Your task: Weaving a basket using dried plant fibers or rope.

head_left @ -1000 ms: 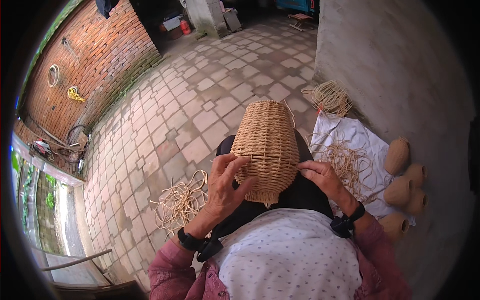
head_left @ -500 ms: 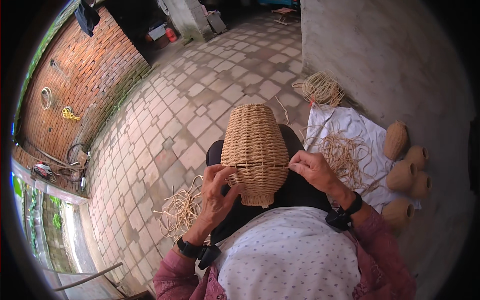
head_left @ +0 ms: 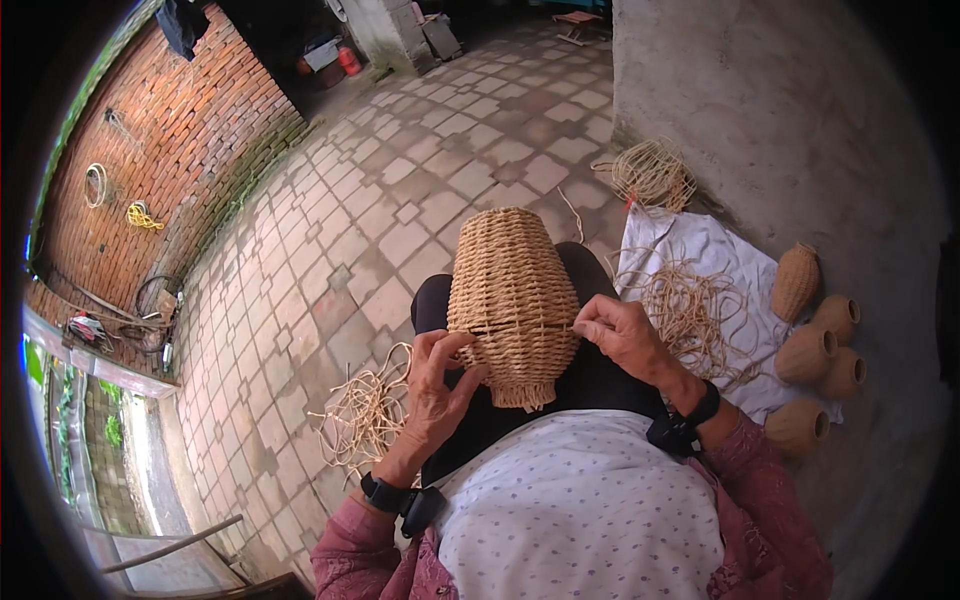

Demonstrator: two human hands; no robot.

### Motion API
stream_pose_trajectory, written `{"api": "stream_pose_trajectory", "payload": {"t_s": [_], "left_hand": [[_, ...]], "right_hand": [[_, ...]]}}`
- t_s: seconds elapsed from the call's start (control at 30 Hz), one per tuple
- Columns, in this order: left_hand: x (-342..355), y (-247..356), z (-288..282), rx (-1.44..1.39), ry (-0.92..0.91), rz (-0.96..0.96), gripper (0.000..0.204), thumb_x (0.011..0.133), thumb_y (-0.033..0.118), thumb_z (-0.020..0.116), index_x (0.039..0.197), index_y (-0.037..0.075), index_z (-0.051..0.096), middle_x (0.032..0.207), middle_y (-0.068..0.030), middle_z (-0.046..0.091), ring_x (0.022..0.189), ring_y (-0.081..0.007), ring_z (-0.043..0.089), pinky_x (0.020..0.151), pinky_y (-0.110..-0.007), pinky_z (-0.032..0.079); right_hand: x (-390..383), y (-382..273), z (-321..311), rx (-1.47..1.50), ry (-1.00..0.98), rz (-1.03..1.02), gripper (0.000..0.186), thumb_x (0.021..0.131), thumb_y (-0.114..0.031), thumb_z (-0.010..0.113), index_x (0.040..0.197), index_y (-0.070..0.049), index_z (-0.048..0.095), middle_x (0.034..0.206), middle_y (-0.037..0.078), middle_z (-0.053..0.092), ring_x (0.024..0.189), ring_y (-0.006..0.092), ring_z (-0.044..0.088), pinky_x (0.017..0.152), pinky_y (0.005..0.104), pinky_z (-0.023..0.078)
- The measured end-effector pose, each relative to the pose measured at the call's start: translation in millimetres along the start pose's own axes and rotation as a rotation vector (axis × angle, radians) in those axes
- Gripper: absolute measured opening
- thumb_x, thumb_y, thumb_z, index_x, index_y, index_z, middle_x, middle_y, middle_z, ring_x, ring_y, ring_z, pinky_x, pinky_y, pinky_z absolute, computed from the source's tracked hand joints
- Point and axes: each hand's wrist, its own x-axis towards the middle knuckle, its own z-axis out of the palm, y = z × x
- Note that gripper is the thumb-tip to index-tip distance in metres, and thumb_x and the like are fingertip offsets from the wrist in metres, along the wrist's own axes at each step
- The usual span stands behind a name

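Note:
A tan woven basket point(head_left: 512, 265) of twisted cord lies across my lap, its narrow fringed neck toward my body. A dark slit between two rows of weave runs across it, level with my fingers. My left hand point(head_left: 437, 385) grips the basket's left side, fingers bent over the weave and thumb lower down by the neck. At the right edge, thumb and forefinger of my right hand point(head_left: 625, 338) are pinched together at the end of that slit. They seem to hold a thin cord strand, mostly hidden by the fingers.
Loose cord point(head_left: 365, 415) lies on the paving at my left. More cord point(head_left: 690, 310) covers a white cloth point(head_left: 650, 235) on the right. Several finished woven pots point(head_left: 805, 352) stand beside the cloth, near a concrete wall point(head_left: 780, 130). A cord coil point(head_left: 652, 175) sits beyond it.
The whole view has shifted slightly. Both hands keep nearly the same places on the basket, and the right fingers stay pinched at its edge.

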Motion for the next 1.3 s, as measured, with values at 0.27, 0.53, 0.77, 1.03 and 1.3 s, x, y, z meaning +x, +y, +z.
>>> {"api": "stream_pose_trajectory", "payload": {"t_s": [0.27,0.53,0.77,1.03,1.3], "left_hand": [[0,1,2,-0.064,0.027,-0.031,0.04,0.081,0.011,0.076,0.117,0.009,0.059,0.113,-0.0137,0.052,0.1,-0.026,0.057,0.078,-0.033,0.054],[0,1,4,-0.097,0.067,-0.006,0.038,0.081,0.009,0.077,0.113,0.005,0.056,0.114,-0.0124,0.051,0.095,-0.0212,0.06,0.078,-0.03,0.055],[-7,2,7,0.008,0.114,-0.078,0.039,0.081,0.02,0.078,0.11,0.005,0.056,0.112,-0.0122,0.053,0.1,-0.0261,0.059,0.078,-0.034,0.052],[-7,0,5,0.023,0.098,-0.022,0.043,0.083,0.023,0.076,0.119,0.007,0.058,0.116,-0.0142,0.053,0.101,-0.027,0.059,0.083,-0.036,0.051],[10,22,1,0.205,0.124,0.235,0.033,0.079,0.003,0.069,0.112,0.007,0.064,0.1,-0.013,0.059,0.092,-0.032,0.058,0.079,-0.04,0.047]], "right_hand": [[2,7,5,0.036,0.034,0.0,0.012,0.094,-0.011,0.064,0.09,-0.001,0.061,0.068,-0.006,0.05,0.061,0.0024,0.043,0.053,0.0215,0.038],[1,16,2,-0.002,0.024,0.006,0.011,0.094,-0.011,0.063,0.09,-0.001,0.06,0.068,-0.006,0.05,0.062,0.0019,0.042,0.055,0.0213,0.037],[-1,22,3,0.034,0.01,0.0,0.011,0.094,-0.011,0.063,0.089,-0.002,0.059,0.071,-0.006,0.051,0.065,0.0014,0.043,0.056,0.0206,0.038],[1,25,5,0.07,0.032,-0.052,0.011,0.095,-0.012,0.062,0.089,-0.003,0.058,0.072,-0.007,0.051,0.064,0.0006,0.042,0.056,0.0194,0.036],[0,20,2,0.083,-0.013,0.013,0.014,0.096,-0.015,0.062,0.09,-0.003,0.058,0.069,-0.008,0.05,0.062,0.0005,0.039,0.054,0.0191,0.034]]}}
